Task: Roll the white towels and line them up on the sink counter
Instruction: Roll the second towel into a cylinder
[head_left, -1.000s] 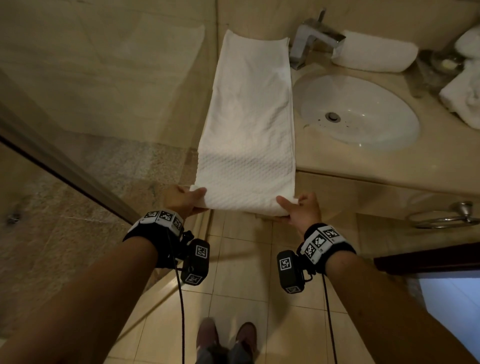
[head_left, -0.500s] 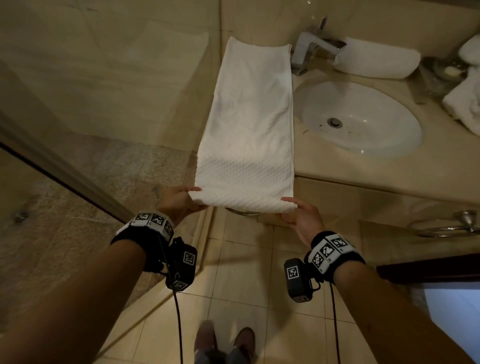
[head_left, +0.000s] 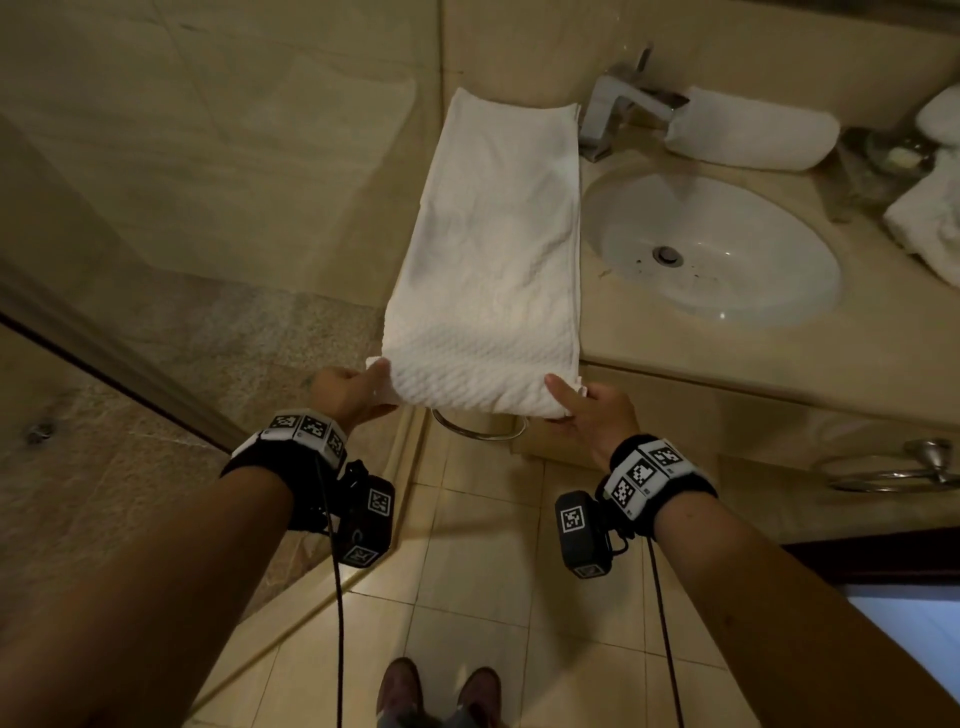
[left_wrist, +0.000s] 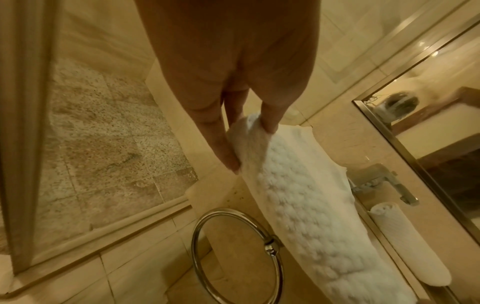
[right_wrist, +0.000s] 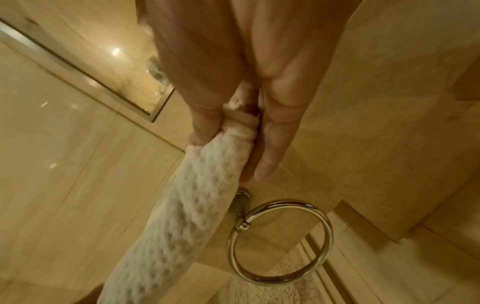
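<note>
A long white towel lies lengthwise on the beige sink counter, left of the basin, with its near end folded over into a first roll at the counter's front edge. My left hand pinches the roll's left end. My right hand pinches its right end. A finished rolled towel lies behind the basin, also seen in the left wrist view. A loose heap of white towels sits at the counter's right edge.
The white oval basin and chrome faucet fill the counter's middle. A chrome towel ring hangs under the counter edge below the roll; a second ring is to the right. A glass shower wall stands at left.
Both hands have lifted the towel's hanging near end and turned it over onto the counter edge, starting a roll; the towel's visible length has shortened.
</note>
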